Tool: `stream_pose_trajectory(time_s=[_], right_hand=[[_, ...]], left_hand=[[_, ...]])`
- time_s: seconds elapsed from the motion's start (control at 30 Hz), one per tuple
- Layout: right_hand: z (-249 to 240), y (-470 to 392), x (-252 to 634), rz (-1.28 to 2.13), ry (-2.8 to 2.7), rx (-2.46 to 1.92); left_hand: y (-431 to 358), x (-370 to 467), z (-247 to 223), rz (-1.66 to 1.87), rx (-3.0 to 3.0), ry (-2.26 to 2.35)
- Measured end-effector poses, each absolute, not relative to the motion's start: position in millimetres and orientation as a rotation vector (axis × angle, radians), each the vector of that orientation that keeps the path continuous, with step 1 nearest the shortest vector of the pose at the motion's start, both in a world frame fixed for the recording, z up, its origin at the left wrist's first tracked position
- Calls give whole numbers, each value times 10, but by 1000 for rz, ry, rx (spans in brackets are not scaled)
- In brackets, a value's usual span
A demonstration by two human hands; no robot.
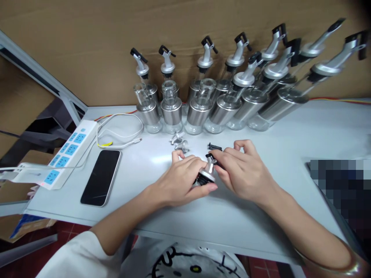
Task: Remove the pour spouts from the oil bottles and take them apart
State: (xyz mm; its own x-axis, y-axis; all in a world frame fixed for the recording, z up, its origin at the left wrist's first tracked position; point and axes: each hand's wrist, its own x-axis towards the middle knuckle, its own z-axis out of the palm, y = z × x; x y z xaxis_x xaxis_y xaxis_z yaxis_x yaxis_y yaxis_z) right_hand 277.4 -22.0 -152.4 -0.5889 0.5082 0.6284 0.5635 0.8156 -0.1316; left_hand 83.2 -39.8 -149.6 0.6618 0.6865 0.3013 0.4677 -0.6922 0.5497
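Left hand [182,179] grips a silver, black-stoppered pourer [210,166], right hand [243,172] pinches its black lever [209,155]; three steel-banded glass bottles [172,114] uncapped, others [285,98] fitted!

From the silver metal pourer spout [209,168] above the white table [133,173], a slim black bar [215,147] lies at twelve o'clock; glass-and-steel bottles [173,114] behind, eleven to one; flat black phone [101,177] at nine; long white power strip [71,149] beyond.

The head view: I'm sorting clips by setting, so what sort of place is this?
Probably a small workshop: metal-banded bottles stand in rows, loose small parts lie on the white table, and the left hand holds a pourer.
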Motion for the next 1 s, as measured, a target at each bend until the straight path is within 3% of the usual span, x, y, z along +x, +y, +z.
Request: stream_pose_trajectory(time_s=[0.1,0.33,0.7,1.0], right_hand=[[-1538,-201,2858,195,-2143,-808],[-1542,-25,3070,132,-2067,-1335],[-1798,-41,2997,457,-2086,-1531],[-1832,-25,3052,181,-2245,-1402]], left_hand=[[-394,793,-1487,733,2561,845],[-281,663,-1589,906,2561,1026],[-284,657,-1563,1000,2597,1052],[-258,630,-1513,1049,2627,1092]])
